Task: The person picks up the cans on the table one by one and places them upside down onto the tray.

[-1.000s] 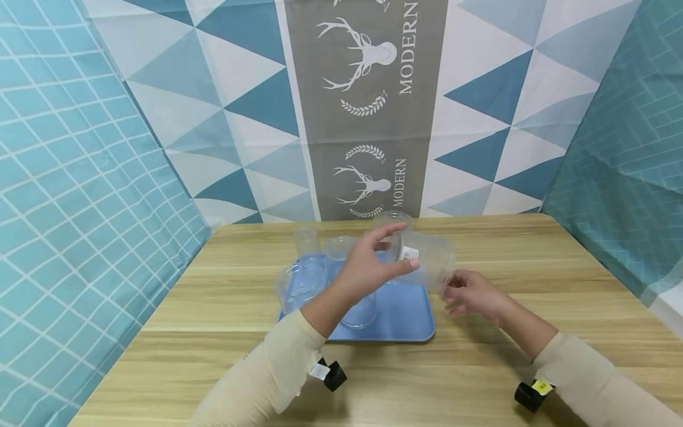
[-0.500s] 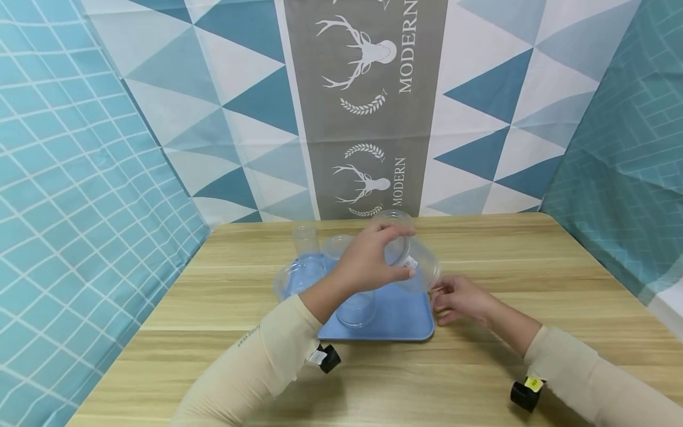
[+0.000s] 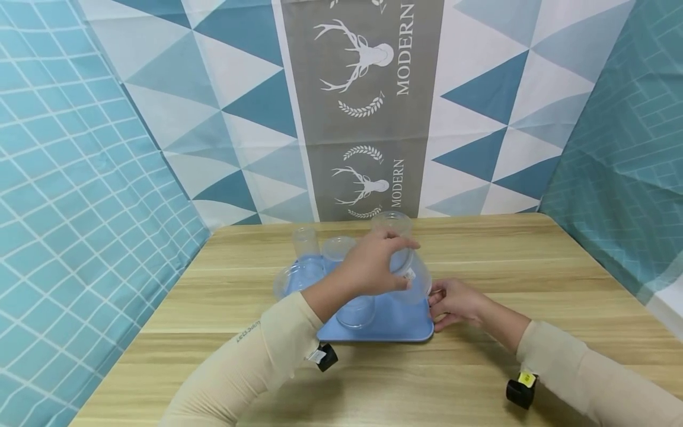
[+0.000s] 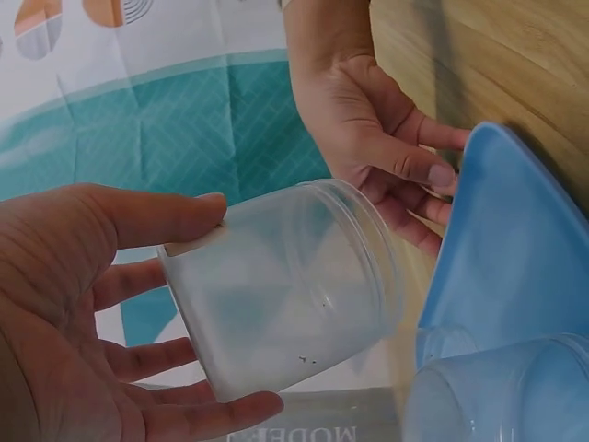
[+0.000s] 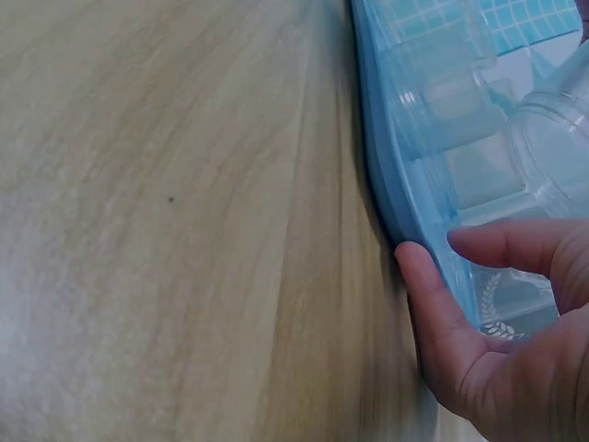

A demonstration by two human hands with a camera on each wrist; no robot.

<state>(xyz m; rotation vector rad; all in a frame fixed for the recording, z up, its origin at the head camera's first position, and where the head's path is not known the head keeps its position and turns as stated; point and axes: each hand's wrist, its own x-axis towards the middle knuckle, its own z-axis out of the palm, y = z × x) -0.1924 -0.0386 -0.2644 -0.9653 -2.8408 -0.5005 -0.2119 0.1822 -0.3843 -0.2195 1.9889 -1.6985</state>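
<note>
A clear plastic jar (image 3: 418, 280) with a small white label is held tilted over the right part of the blue tray (image 3: 400, 323). My left hand (image 3: 370, 267) grips it near its base, thumb on one side and fingers on the other. In the left wrist view the jar's (image 4: 285, 290) rim points toward the tray. My right hand (image 3: 458, 303) is at the tray's right edge near the front corner. In the right wrist view its thumb and a finger are on either side of the tray's rim (image 5: 391, 184).
Several other clear containers are on the tray: a slim one (image 3: 305, 243) at the back left, a wide one (image 3: 299, 281) at the left, one (image 3: 356, 314) in front. Another (image 3: 392, 220) stands behind my left hand. A wooden table (image 3: 224, 362) lies below, with patterned cloth behind.
The jar has moved left and tilted further over the tray in my left hand. My right hand has let go of the jar's rim area and moved left to the tray's edge.
</note>
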